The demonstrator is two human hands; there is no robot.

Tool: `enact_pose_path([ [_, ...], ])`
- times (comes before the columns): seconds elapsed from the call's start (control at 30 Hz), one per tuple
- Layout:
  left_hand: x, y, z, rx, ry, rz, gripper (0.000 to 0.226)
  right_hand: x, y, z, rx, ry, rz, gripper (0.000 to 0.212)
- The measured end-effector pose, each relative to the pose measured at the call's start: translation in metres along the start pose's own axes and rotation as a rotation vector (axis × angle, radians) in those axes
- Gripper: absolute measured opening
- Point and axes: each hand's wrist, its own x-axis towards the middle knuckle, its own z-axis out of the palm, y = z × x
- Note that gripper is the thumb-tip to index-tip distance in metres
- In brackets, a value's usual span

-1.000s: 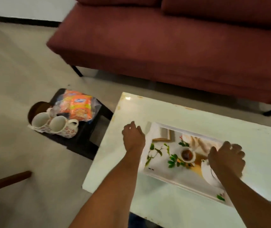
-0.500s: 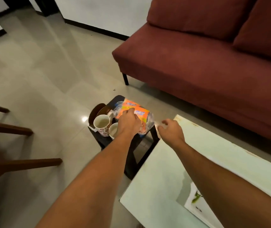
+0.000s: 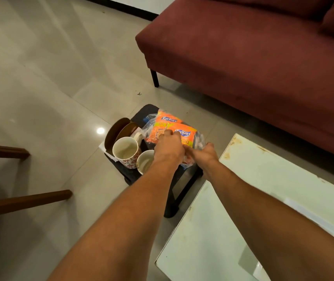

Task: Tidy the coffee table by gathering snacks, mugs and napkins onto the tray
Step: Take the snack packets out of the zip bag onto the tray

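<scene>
Two orange Kurkure snack packets (image 3: 169, 126) in clear wrapping lie on a small black stool (image 3: 174, 191) beside the coffee table (image 3: 273, 179). My left hand (image 3: 169, 150) grips the packets from the near left side. My right hand (image 3: 204, 154) grips their right edge. Two white patterned mugs stand on the stool's left part: a taller mug (image 3: 125, 152) and a second mug (image 3: 145, 162) partly hidden by my left wrist. The tray is out of view.
A maroon sofa (image 3: 253, 57) runs behind the stool and table. Brown round items (image 3: 117, 130) lean behind the mugs. Wooden chair legs (image 3: 20, 201) stick in from the left over the tiled floor.
Both hands left the tray on the coffee table and moved left to the stool. My left hand reached the snack packets first, then the right hand closed on their right edge.
</scene>
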Motion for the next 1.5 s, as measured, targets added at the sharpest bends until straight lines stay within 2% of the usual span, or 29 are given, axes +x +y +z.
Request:
enact_pose_path([
  [0.1, 0.006, -0.001, 0.0, -0.033, 0.013, -0.031, 0.054, 0.001, -0.004, 0.001, 0.128, -0.031, 0.06, 0.077],
  [0.27, 0.01, -0.004, -0.002, -0.083, 0.025, -0.051, 0.046, 0.005, 0.0, 0.003, 0.285, -0.114, 0.098, 0.043],
  [0.47, 0.008, 0.003, -0.006, -0.219, 0.104, -0.078, 0.037, 0.002, 0.005, -0.001, 0.407, -0.183, 0.059, 0.04],
  [0.67, -0.014, 0.042, -0.011, -0.444, 0.245, -0.011, 0.029, -0.029, 0.017, -0.044, 0.472, -0.152, -0.125, 0.034],
  [0.73, -0.028, 0.065, -0.017, -0.543, 0.215, -0.058, 0.045, -0.048, 0.019, -0.071, 0.461, -0.106, -0.202, 0.033],
  [0.87, -0.057, 0.124, -0.037, -0.825, -0.097, -0.13, 0.104, -0.1, 0.006, -0.134, 0.35, -0.055, -0.346, 0.022],
  [0.93, -0.073, 0.157, -0.053, -0.977, -0.14, -0.079, 0.114, -0.13, -0.005, -0.172, 0.341, -0.073, -0.384, 0.027],
  [1.03, -0.109, 0.199, -0.074, -1.145, -0.219, -0.011, 0.087, -0.178, -0.021, -0.232, 0.508, -0.076, -0.365, 0.044],
  [1.13, -0.147, 0.235, -0.07, -1.255, -0.332, 0.062, 0.066, -0.212, -0.021, -0.291, 0.846, -0.018, -0.193, 0.054],
  [1.2, -0.171, 0.255, -0.064, -1.348, -0.367, 0.076, 0.056, -0.228, -0.015, -0.321, 0.891, 0.066, -0.048, 0.045],
  [1.3, -0.227, 0.283, -0.073, -1.398, -0.443, 0.085, 0.043, -0.256, -0.002, -0.356, 0.844, 0.043, 0.126, 0.038],
  [1.4, -0.275, 0.302, -0.088, -1.408, -0.514, 0.034, 0.014, -0.286, 0.004, -0.388, 0.684, 0.08, 0.136, 0.04],
  [1.5, -0.303, 0.304, -0.092, -1.288, -0.564, 0.009, 0.013, -0.319, -0.003, -0.411, 0.571, 0.091, 0.102, 0.025],
])
